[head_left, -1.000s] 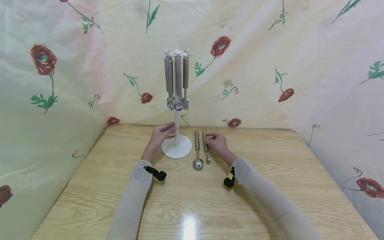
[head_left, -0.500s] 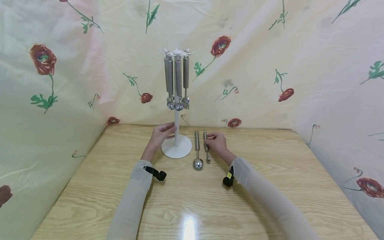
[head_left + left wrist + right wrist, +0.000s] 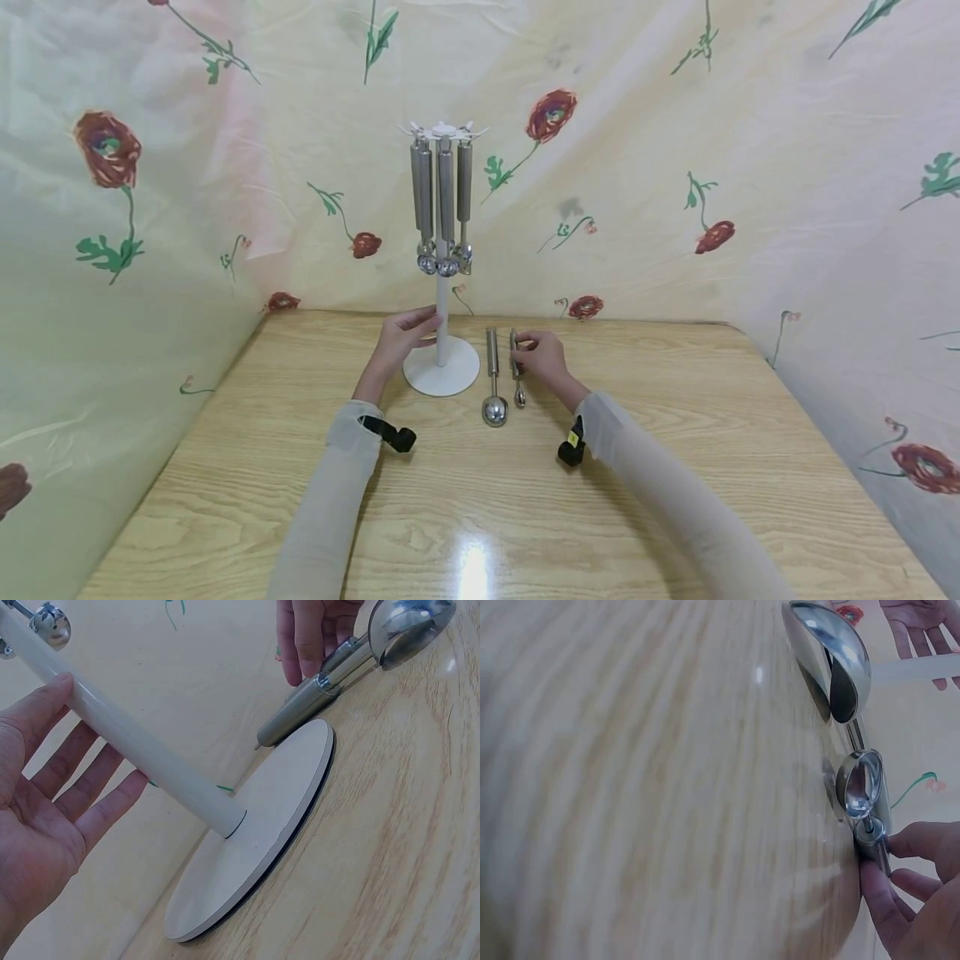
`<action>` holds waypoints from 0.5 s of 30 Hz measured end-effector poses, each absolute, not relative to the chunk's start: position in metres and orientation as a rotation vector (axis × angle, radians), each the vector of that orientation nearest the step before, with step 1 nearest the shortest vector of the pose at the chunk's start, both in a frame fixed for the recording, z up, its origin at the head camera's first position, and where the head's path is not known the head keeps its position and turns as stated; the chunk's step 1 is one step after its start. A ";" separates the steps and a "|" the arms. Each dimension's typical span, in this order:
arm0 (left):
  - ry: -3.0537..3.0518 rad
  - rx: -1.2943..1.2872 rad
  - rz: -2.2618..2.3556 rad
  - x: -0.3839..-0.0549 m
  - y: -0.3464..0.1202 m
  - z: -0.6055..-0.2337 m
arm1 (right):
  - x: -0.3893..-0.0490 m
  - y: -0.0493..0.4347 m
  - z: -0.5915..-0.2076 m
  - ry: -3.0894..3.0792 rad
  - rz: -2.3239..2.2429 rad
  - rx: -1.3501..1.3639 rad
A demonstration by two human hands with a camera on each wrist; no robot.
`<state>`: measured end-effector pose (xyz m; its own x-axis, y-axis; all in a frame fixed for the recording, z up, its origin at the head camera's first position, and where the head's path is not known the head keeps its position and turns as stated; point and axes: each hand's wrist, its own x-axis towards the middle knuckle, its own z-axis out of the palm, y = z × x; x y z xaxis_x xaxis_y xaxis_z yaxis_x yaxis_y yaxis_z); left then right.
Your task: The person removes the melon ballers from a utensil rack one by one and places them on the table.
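Handling notes: small metal scoop (image 3: 861, 796) on the wooden table (image 3: 420, 517)

Nearest to where I stand, pale sleeves (image 3: 678, 492) cross the near part of the tabletop. Beyond the cuffs lie two scoops, bowls toward the person, handles pointing to the back edge.

Large scoop (image 3: 492, 360): rests on the wood, left of the small one and near it. Small scoop: on the right of the pair. Whether its bowl bears on the table or sits just clear, I cannot tell.

Right hand (image 3: 543, 354): thumb and fingertips clamped on the small scoop's handle, approaching from its right side. Expected handling: stiff, fairly light, hard to break. Polished metal is likely to be slick and to roll between fingertips. Recommended hold: the thick cylindrical handle, thumb opposed to the fingers. Avoid the thin neck, which offers little surface against twisting.

White stand (image 3: 442, 385): left of both scoops, round base flat on the table, pole upright. Left hand (image 3: 401, 337): thumb against the pole low down, fingers reaching behind it, closed lightly round it. Caution: metal utensils (image 3: 446, 196) hang from hooks at the top, so the stand is probably top-heavy; brace the pole, as here.

Farthest: floral cloth (image 3: 637, 150) behind the table.
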<state>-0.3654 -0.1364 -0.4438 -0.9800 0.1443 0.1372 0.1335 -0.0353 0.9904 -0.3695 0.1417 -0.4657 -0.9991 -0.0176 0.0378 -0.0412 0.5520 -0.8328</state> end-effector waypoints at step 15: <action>2.186 0.314 2.231 -0.365 -0.135 -0.444 | -0.367 0.151 -0.468 -2.781 1.434 0.195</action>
